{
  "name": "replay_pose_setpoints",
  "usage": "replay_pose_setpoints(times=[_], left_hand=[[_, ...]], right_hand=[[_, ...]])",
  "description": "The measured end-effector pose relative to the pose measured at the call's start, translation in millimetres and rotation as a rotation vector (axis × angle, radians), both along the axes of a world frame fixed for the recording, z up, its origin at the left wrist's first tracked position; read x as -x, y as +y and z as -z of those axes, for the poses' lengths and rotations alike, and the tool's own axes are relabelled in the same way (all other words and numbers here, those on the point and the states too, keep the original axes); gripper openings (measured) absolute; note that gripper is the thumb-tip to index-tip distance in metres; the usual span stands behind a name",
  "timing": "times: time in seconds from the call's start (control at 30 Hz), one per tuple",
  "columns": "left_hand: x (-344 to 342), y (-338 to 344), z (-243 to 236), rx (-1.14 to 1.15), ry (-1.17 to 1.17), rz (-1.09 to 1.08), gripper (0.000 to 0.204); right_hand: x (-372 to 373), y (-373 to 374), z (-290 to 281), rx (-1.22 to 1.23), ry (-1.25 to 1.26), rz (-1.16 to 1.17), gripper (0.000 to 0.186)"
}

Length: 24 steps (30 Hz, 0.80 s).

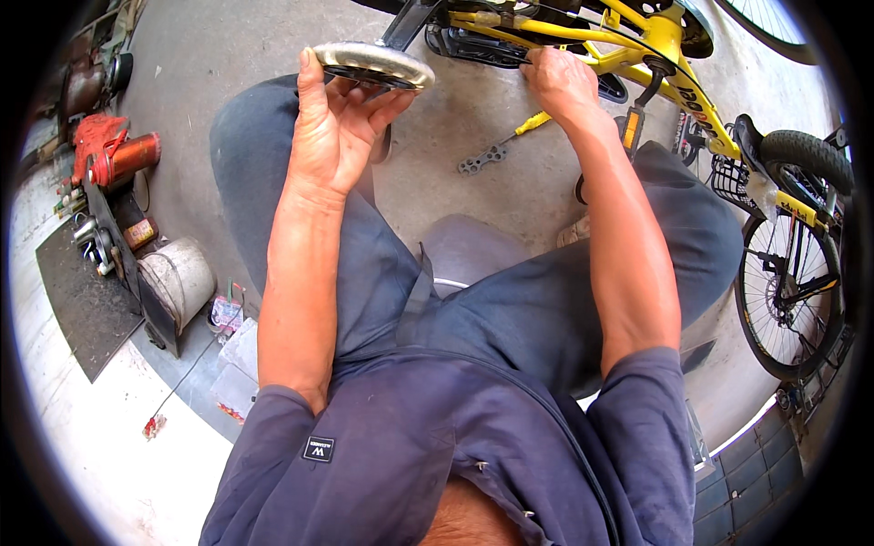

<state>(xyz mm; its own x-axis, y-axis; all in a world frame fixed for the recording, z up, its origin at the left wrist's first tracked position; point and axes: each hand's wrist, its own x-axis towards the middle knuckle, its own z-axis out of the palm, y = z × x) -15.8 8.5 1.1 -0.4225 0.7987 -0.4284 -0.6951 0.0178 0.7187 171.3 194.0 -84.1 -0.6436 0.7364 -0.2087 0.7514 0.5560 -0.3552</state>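
My left hand (332, 136) grips a small silver-rimmed wheel (381, 59) at the top left, thumb up on its rim and fingers beneath; a dark metal bracket (408, 23) rises from it. My right hand (563, 86) is closed at the lower frame of a yellow bicycle (665, 41), beside a black part (482, 50); what its fingertips hold is hidden. On the concrete floor between my hands lie a multi-hole wrench (482, 159) and a yellow-handled tool (531, 123).
At the left stand red-orange equipment (137, 164), a white bucket (182, 282) and a dark board (73, 300). Bicycle wheels (787, 300) and a black basket (733, 177) crowd the right side. My bent legs (255, 164) flank the floor below the bicycle.
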Motion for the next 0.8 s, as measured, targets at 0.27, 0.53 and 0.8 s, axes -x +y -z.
replay_pose_setpoints(times=[0.27,0.53,0.8], left_hand=[[-0.4,1.0,0.7,0.004,-0.015,-0.013,0.08],[1.2,0.4,3.0,0.0,-0.009,-0.013,0.081],[-0.7,0.4,1.0,0.005,0.008,-0.011,0.081]], right_hand=[[2.0,-4.9,-22.6,-0.076,0.145,-0.064,0.024],[12.8,-1.0,-38.9,-0.104,0.12,-0.069,0.025],[21.5,-2.2,-38.9,-0.1,0.102,-0.067,0.026]])
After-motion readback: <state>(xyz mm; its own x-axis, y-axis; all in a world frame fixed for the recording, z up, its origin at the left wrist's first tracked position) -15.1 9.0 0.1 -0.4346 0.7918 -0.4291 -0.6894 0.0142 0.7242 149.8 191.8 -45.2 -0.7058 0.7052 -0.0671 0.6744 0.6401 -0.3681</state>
